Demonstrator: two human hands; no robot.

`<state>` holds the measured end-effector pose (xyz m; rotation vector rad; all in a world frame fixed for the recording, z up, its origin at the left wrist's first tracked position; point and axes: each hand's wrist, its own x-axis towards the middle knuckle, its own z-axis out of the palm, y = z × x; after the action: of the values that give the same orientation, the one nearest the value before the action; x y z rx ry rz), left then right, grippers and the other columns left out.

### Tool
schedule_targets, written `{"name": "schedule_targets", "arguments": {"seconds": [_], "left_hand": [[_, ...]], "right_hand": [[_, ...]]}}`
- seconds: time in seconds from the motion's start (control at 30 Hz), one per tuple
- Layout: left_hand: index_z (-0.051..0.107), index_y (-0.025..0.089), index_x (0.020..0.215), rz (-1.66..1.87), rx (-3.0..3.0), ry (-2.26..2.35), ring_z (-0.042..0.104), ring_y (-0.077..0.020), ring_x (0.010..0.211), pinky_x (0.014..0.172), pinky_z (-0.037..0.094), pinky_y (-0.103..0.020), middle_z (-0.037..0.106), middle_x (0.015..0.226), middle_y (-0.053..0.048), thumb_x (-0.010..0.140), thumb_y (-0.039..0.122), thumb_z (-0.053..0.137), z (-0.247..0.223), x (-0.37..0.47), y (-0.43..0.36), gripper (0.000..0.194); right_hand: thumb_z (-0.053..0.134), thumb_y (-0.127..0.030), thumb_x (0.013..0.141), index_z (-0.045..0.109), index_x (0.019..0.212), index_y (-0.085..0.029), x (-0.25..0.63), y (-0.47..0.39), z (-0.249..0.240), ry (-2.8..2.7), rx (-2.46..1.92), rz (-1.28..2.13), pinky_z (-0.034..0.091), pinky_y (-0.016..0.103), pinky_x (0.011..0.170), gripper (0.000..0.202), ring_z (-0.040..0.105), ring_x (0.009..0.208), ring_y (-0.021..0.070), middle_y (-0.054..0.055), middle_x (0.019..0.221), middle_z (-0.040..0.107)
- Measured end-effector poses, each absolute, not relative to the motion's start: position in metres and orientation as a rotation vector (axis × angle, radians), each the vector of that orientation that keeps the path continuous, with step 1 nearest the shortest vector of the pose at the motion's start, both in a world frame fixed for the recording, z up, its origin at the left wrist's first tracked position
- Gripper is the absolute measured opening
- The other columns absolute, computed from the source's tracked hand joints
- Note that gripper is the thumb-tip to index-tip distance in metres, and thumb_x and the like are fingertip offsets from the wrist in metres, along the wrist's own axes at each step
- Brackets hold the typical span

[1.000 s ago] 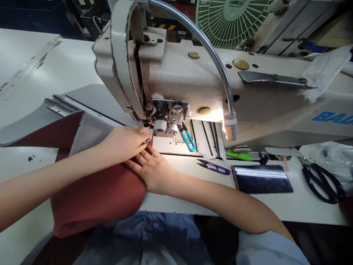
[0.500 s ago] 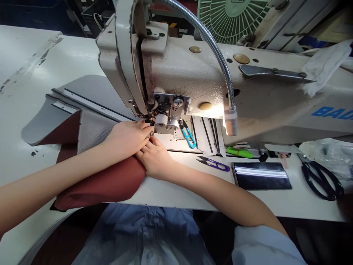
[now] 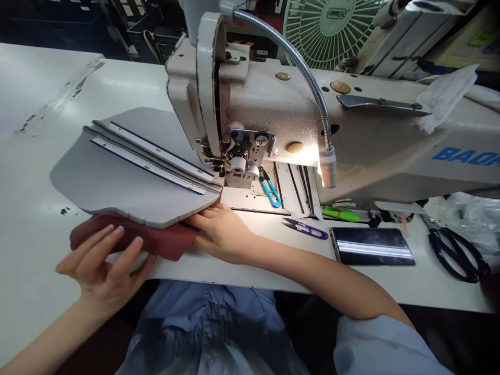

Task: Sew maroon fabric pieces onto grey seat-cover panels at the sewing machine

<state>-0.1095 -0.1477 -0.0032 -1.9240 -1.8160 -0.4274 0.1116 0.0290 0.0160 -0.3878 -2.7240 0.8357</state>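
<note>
A grey padded fabric panel (image 3: 128,177) with dark-red fabric (image 3: 172,242) on its underside lies on the table, its right end at the sewing machine's presser foot (image 3: 223,171). Two white strips with dark edges run along a seam in the grey face. My left hand (image 3: 107,265) rests with spread fingers against the dark-red fabric at the panel's near edge. Close to the foot, my right hand (image 3: 226,234) grips the panel's near right corner, its fingertips partly tucked beneath the grey layer.
The sewing machine (image 3: 273,109) stands across the back, with a lit lamp (image 3: 327,169) on a bendy neck. Blue thread snips (image 3: 271,191), purple thread snips (image 3: 307,229), a phone (image 3: 373,246) and black-handled scissors (image 3: 455,250) lie to the right. A green fan (image 3: 332,26) is behind.
My left hand has moved from beside the presser foot toward the near left. The panel, folded over before, now lies spread with its grey face up. My right hand stays near the foot.
</note>
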Motion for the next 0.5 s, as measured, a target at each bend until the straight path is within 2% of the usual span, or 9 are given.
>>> {"name": "schedule_targets", "arguments": {"seconds": [0.07,0.13,0.2,0.27,0.37,0.43,0.5], "left_hand": [[0.054,0.034,0.13,-0.573,-2.002,-1.725,0.06,-0.0312,0.118,0.094,0.054,-0.049,0.065,0.119,-0.009,0.081,0.025,0.064,0.022,-0.115,-0.126,0.05],[0.043,0.045,0.142,-0.592,-2.193,-1.75,0.059,-0.0266,0.121,0.1,0.05,-0.047,0.067,0.124,0.0,0.087,0.02,0.054,0.045,-0.121,-0.118,0.062],[0.036,0.055,0.145,-0.537,-2.428,-1.813,0.06,-0.0215,0.121,0.106,0.046,-0.043,0.067,0.127,0.01,0.09,0.017,0.044,0.061,-0.128,-0.122,0.067],[0.043,0.061,0.137,-0.462,-2.706,-1.82,0.067,-0.0157,0.108,0.098,0.05,-0.033,0.07,0.118,0.016,0.091,0.017,0.041,0.067,-0.132,-0.128,0.064],[0.065,0.056,0.116,-0.144,-3.033,-1.921,0.07,-0.012,0.085,0.075,0.055,-0.02,0.075,0.103,0.014,0.093,0.02,0.036,0.064,-0.125,-0.134,0.052],[0.07,0.052,0.11,-0.03,-2.972,-2.025,0.069,-0.0152,0.091,0.08,0.055,-0.024,0.074,0.106,0.01,0.093,0.023,0.034,0.059,-0.121,-0.135,0.049],[0.065,0.056,0.117,-0.145,-2.731,-2.034,0.067,-0.0212,0.101,0.089,0.053,-0.037,0.072,0.111,0.01,0.09,0.024,0.038,0.054,-0.126,-0.138,0.051]], "right_hand": [[0.046,-0.027,0.1,0.053,0.137,-0.017,0.113,0.026,0.014,-2.732,-0.353,0.804,0.038,0.033,0.098,0.039,0.058,0.112,0.0206,0.009,0.117,0.069],[0.043,-0.033,0.103,0.049,0.142,-0.02,0.116,0.024,0.012,-2.752,-0.293,0.744,0.036,0.033,0.101,0.042,0.053,0.12,0.0201,0.009,0.124,0.066],[0.044,-0.037,0.102,0.055,0.138,-0.025,0.117,0.022,0.011,-2.814,-0.216,0.668,0.034,0.038,0.101,0.04,0.051,0.12,0.0223,0.007,0.122,0.067],[0.049,-0.035,0.098,0.066,0.125,-0.028,0.119,0.017,0.011,-2.915,-0.147,0.6,0.033,0.044,0.098,0.033,0.052,0.113,0.0256,0.007,0.112,0.069],[0.055,-0.031,0.092,0.073,0.109,-0.027,0.12,0.009,0.009,-3.012,-0.094,0.518,0.031,0.05,0.095,0.025,0.05,0.106,0.029,0.008,0.103,0.069],[0.055,-0.027,0.091,0.073,0.107,-0.027,0.121,0.004,0.006,-3.019,-0.104,0.477,0.031,0.051,0.092,0.024,0.047,0.108,0.0311,0.009,0.107,0.067],[0.053,-0.024,0.092,0.072,0.106,-0.027,0.122,0.001,0.004,-3.034,-0.13,0.456,0.032,0.049,0.088,0.024,0.046,0.108,0.0317,0.009,0.107,0.066]]}}
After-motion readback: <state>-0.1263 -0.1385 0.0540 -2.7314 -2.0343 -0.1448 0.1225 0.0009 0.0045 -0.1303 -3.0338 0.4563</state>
